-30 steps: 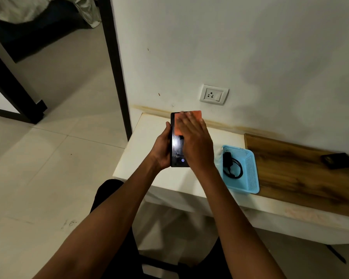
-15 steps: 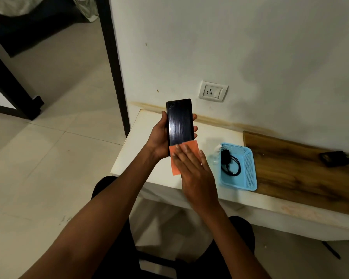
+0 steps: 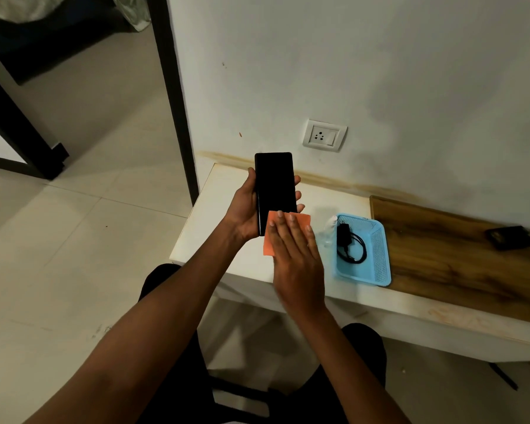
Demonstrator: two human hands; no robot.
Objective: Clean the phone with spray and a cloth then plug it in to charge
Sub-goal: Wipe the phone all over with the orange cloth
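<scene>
A white table [image 3: 236,191] stands against a pale wall [image 3: 380,71]. On its right part lies a brown wooden board [image 3: 441,258], touching the wall, and a small dark flat object [image 3: 511,237] rests near the board's far right end. Left of the table a dark door frame [image 3: 172,96] rises from the light tiled floor [image 3: 74,240]. Beyond the frame, crumpled bedding [image 3: 16,7] shows.

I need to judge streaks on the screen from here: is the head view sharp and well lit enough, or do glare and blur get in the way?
Head view: dim room light, no glare on the phone, its screen reads plain black; the right hand on the orange cloth is slightly motion-blurred; wide-angle bending tilts the door frame; the spray bottle is faint.
</scene>
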